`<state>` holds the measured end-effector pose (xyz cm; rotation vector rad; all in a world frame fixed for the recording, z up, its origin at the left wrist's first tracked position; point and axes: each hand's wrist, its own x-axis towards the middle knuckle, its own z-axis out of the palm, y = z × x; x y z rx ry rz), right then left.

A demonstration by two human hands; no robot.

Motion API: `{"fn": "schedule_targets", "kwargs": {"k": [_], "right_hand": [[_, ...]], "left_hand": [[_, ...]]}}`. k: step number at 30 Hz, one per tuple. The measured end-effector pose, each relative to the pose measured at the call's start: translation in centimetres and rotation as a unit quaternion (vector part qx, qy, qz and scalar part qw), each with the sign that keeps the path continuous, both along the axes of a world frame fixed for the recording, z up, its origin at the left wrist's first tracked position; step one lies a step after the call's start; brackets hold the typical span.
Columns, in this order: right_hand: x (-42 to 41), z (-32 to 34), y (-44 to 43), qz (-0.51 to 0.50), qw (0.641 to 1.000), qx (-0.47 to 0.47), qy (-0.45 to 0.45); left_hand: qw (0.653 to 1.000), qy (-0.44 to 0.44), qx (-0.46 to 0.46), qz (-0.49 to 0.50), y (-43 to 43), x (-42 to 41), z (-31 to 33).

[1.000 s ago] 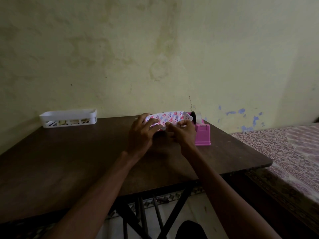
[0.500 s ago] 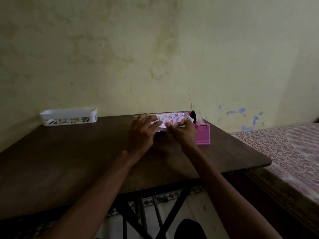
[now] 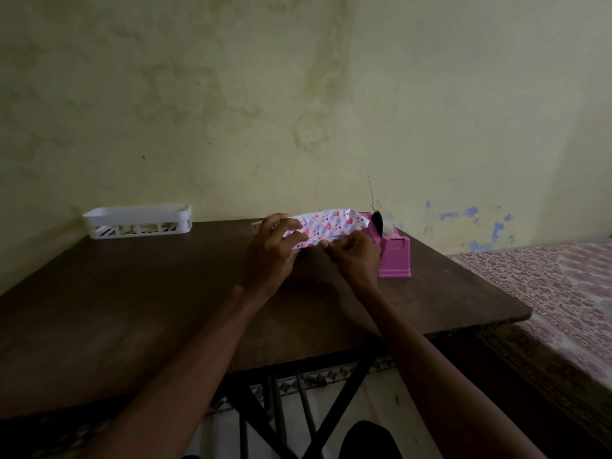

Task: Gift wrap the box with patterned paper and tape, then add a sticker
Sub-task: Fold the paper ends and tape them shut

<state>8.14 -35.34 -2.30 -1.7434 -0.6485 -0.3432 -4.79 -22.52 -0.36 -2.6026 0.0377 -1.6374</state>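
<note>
The heart-patterned paper-wrapped box [image 3: 331, 226] has tilted up since earlier. The left hand [image 3: 271, 253] grips its nine-o'clock end with fingers spread, and the right hand [image 3: 357, 256] pinches its six-o'clock edge.

The patterned paper [image 3: 331, 223], white with pink and blue hearts, sits on the dark table [image 3: 132, 309] just left of the pink tape dispenser [image 3: 395, 256]. The left hand [image 3: 270, 250] grips the paper's end farthest from the dispenser, fingers curled over it. The right hand [image 3: 356, 256] pinches its near edge just beside the dispenser. A white basket [image 3: 137, 221] stands well left of the dispenser, against the wall.
</note>
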Motion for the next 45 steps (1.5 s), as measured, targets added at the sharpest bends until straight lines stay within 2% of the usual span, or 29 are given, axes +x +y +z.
{"fn": "schedule_targets", "kwargs": {"k": [4,8,11,15,20,24,27,32,38,43,45], "right_hand": [[-0.1,1.1,-0.8,-0.066,0.994,-0.056,-0.071],[0.5,1.7,-1.4,-0.068,0.984,-0.123,-0.106],[0.5,1.7,-1.8,0.001,0.997,-0.034,-0.063],[-0.3,2.1,-1.9,0.114,0.987,0.087,0.079],[-0.7,2.3,-0.9,0.079,0.987,0.117,0.081],[-0.3,2.5,-0.9,0.107,0.971,0.149,0.155],[0.1,2.8,-1.5,0.115,0.972,0.138,0.152],[0.7,3.1,-1.9,0.106,0.969,0.146,0.171],[0.6,3.4,-2.2,0.076,0.971,0.16,0.16],[0.4,3.0,-2.5,0.063,0.974,0.159,0.151],[0.0,2.7,-2.4,0.061,0.977,0.154,0.137]], "left_hand": [[1.0,0.006,-0.01,-0.004,0.4,0.1,-0.1],[1.0,-0.006,-0.028,-0.005,0.4,0.1,0.0],[0.999,-0.002,-0.038,0.005,0.3,-0.1,0.1],[0.999,-0.002,-0.04,0.006,0.2,0.1,0.0],[0.999,-0.006,-0.038,-0.023,0.2,0.0,0.0],[0.997,-0.002,-0.069,-0.031,0.6,-0.2,0.0],[0.993,-0.018,-0.104,-0.045,0.9,-0.3,0.1],[0.991,-0.039,-0.112,-0.055,0.9,0.0,0.0],[0.994,-0.017,-0.099,-0.043,0.7,0.0,-0.2],[0.991,-0.02,-0.125,-0.045,1.3,0.4,-0.5],[0.991,-0.004,-0.129,-0.018,1.6,0.6,-0.9]]}}
